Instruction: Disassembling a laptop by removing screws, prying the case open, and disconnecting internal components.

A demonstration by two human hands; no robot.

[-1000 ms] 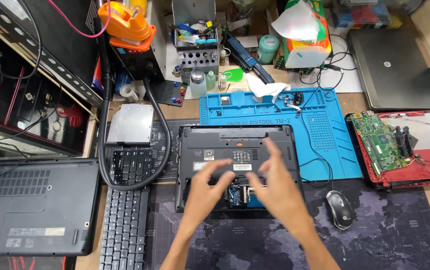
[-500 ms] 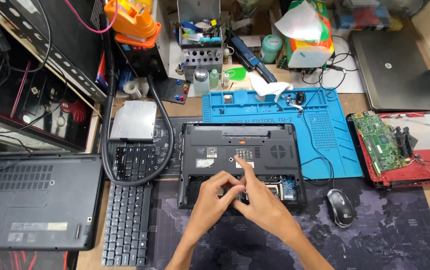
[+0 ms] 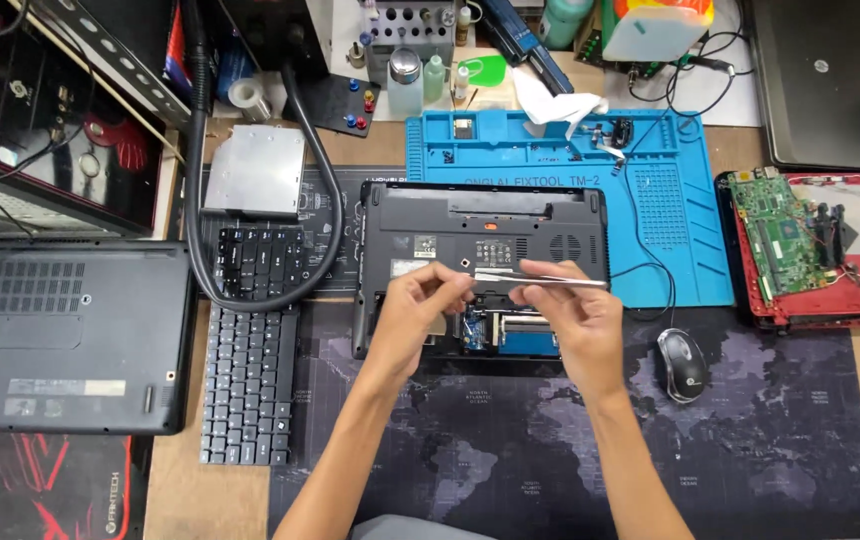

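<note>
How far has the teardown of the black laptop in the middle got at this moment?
Done: the black laptop lies underside up with its lower bay uncovered, blue parts showing. In hand: the left hand and right hand hold thin metal tweezers over that bay. Left: the rest of the base looks still assembled.

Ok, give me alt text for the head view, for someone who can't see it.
Both hands, left hand and right hand, hold a thin metal strip over an upturned black laptop with its lower bay open. A blue mat, a mouse and a loose keyboard lie around it.
</note>
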